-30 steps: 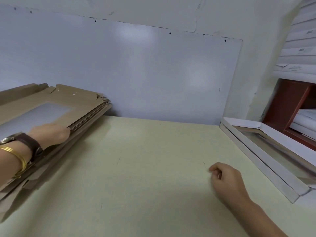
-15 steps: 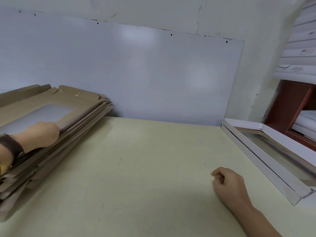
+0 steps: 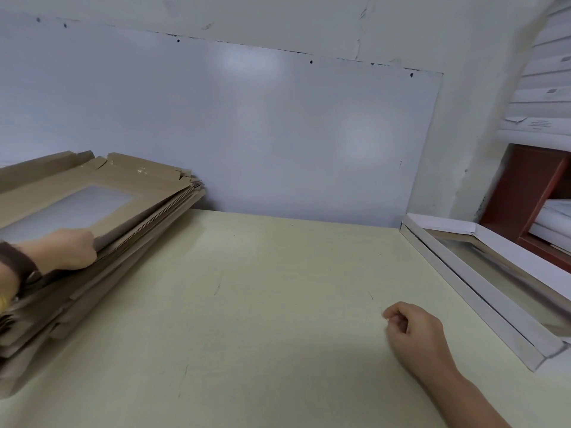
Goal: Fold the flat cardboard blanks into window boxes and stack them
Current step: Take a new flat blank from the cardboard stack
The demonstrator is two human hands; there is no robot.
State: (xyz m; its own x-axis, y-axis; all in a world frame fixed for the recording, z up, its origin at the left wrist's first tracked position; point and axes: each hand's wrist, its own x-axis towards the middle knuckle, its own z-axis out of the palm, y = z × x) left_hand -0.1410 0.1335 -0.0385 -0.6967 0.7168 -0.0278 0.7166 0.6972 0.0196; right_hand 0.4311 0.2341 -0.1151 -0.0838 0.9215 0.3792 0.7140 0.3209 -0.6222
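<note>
**Peeling the top blank off the stack**

Grip: left hand [image 3: 66,250] has its fingers curled round the near edge of the top blank [image 3: 71,208], lifting it slightly clear of the stack [image 3: 133,239] on the left of the tabletop [image 3: 262,304], probably so that one sheet comes away alone. Idle: right hand [image 3: 414,332] rests on the tabletop as a loose fist, holding nothing, free to take the sheet. White box [image 3: 482,273] lies at the right edge. Versus a second ago: left hand has slid back along the edge toward the person, right hand barely shifted
</note>
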